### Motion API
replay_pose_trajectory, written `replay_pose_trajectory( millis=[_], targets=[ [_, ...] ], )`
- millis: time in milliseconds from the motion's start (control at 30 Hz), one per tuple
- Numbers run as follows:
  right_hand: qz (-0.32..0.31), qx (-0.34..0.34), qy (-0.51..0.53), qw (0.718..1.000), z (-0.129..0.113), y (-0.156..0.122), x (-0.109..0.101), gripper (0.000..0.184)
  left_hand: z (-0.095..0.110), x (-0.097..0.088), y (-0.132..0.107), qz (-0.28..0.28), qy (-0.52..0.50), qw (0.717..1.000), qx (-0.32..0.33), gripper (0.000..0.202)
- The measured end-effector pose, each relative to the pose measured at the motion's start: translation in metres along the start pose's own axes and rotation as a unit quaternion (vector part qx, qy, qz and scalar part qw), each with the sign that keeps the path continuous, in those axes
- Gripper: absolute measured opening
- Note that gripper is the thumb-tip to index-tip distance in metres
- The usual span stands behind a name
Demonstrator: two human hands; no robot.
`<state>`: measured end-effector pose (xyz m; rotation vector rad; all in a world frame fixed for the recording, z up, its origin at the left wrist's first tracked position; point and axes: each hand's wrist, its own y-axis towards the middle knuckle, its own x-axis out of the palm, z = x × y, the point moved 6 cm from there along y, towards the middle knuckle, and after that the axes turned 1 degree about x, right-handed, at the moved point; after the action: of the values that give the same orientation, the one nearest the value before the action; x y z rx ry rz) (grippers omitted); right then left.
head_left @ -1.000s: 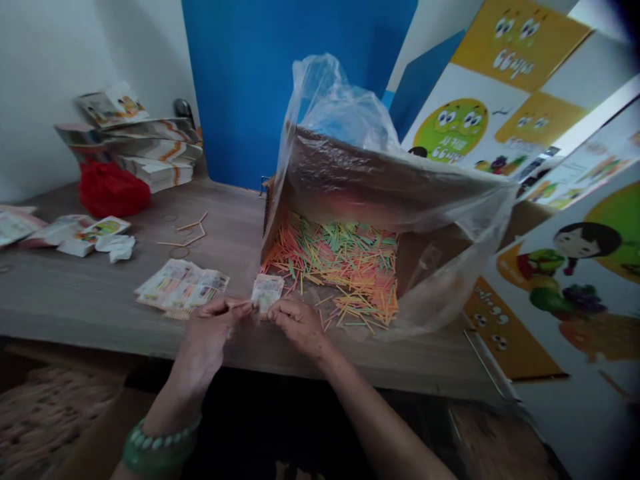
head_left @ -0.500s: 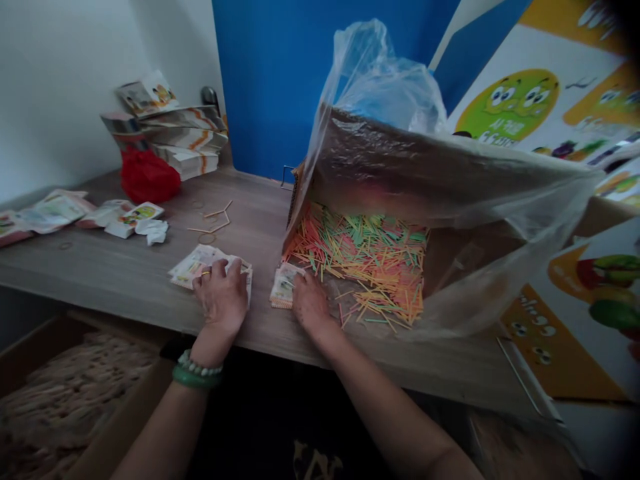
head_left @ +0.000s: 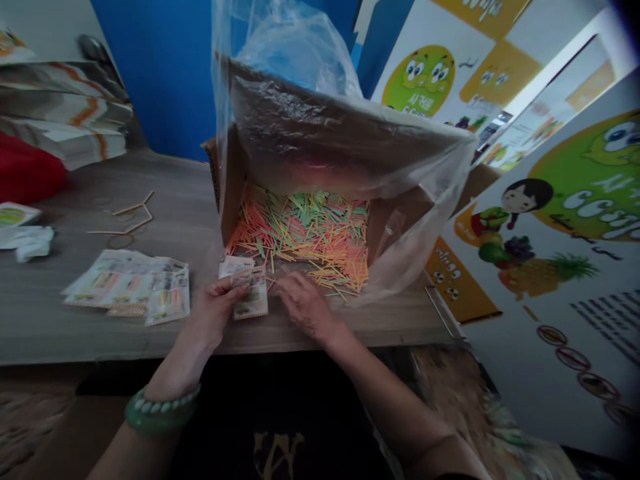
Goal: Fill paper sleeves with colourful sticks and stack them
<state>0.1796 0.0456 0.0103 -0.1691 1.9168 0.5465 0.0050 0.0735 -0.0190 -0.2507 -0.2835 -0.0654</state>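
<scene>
A small printed packet (head_left: 253,293) is pinched in my left hand (head_left: 223,303), between thumb and fingers at its left side. Just behind it lies a short stack of similar packets (head_left: 235,265), partly hidden by the held one. My right hand (head_left: 305,307) hovers to the right of the packet, fingers stretched loosely toward the near edge of the coloured sticks (head_left: 320,227). I see nothing held in it. These thin pink, yellow and green sticks fill the bottom of a plastic-lined cardboard box (head_left: 214,170) lying open toward me. Left of my left hand, more packets (head_left: 125,283) are spread overlapping, with coloured sticks showing inside.
Loose sticks (head_left: 145,212) and rubber bands (head_left: 121,241) lie on the table (head_left: 55,333) at left. Further left are crumpled white paper (head_left: 35,241), a red bag (head_left: 30,170) and stacked flat cartons (head_left: 65,137). Clear plastic (head_left: 400,280) drapes over the box's right side.
My left hand has left the spread packets, moved right and taken hold of one packet from the small stack. My right hand has let go of that stack. The view has swung right.
</scene>
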Motion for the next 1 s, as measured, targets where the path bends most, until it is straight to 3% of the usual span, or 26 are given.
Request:
replay_pose_trajectory(
  millis=[100,167,267,433,533,633,700,767,900,1000],
  targets=[
    [-0.022,0.139,-0.095,0.985,0.054,-0.021,-0.021,0.033,-0.006,0.003,-0.003,0.025,-0.010,0.999,-0.022,0.014],
    [-0.063,0.187,-0.144,0.970,0.080,-0.028,-0.030,0.046,-0.011,0.009,-0.004,0.012,0.006,1.000,-0.023,0.013],
    [-0.131,0.183,-0.173,0.959,0.099,-0.024,-0.030,0.051,-0.018,0.022,-0.006,-0.038,0.037,0.998,-0.021,0.020],
    [-0.203,0.150,-0.190,0.949,0.111,-0.012,-0.018,0.035,-0.019,0.038,-0.010,-0.102,0.141,0.984,0.036,0.021],
    [-0.219,0.155,-0.190,0.945,0.117,-0.007,-0.013,0.036,-0.016,0.054,-0.015,-0.166,0.258,0.944,0.118,0.017],
    [-0.229,0.161,-0.184,0.942,0.118,-0.002,-0.008,0.038,-0.022,0.080,-0.020,-0.227,0.400,0.861,0.215,0.018],
    [-0.228,0.158,-0.184,0.943,0.115,-0.001,-0.006,0.036,-0.033,0.093,-0.018,-0.241,0.485,0.805,0.244,0.021],
    [-0.217,0.149,-0.188,0.946,0.112,-0.001,-0.003,0.034,-0.046,0.101,-0.014,-0.252,0.537,0.769,0.240,0.020],
    [-0.175,0.160,-0.184,0.954,0.114,-0.004,-0.004,0.030,-0.055,0.100,-0.008,-0.260,0.540,0.762,0.246,0.021],
    [-0.141,0.233,-0.126,0.954,0.128,-0.007,-0.011,0.027,-0.054,0.095,-0.008,-0.267,0.527,0.770,0.241,0.019]
  ],
)
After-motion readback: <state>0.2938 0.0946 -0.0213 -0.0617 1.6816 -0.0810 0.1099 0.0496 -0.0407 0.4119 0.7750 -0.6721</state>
